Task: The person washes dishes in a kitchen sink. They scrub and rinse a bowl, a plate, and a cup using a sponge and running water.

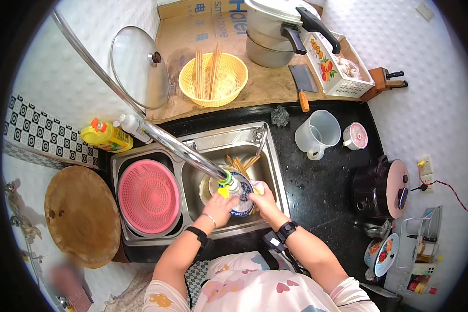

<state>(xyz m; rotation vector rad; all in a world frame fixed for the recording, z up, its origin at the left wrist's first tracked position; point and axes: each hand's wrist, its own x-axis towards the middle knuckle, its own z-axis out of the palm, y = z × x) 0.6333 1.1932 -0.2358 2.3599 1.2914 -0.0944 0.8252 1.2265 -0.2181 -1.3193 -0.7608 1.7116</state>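
Observation:
Under the running faucet (222, 173), a blue-and-white patterned bowl (240, 208) is held over the right basin of a steel sink (273, 171). My left hand (219, 208) grips its left side. At the bowl's right rim, my right hand (266, 199) pinches a pale cloth (257, 187). A metal bowl or pot (205, 187) lies beneath in the basin, partly hidden by the bowl and my left hand. Wooden chopsticks (238, 165) lean in the basin behind the bowl.
A pink colander (148, 195) fills the left basin. Left of it stands a round wooden board (82, 218). Steel wool (280, 116), a plastic jug (316, 134) and a lidded cup (355, 136) sit on the black counter. A cleaver (304, 80) and yellow basket (213, 102) rest behind the sink.

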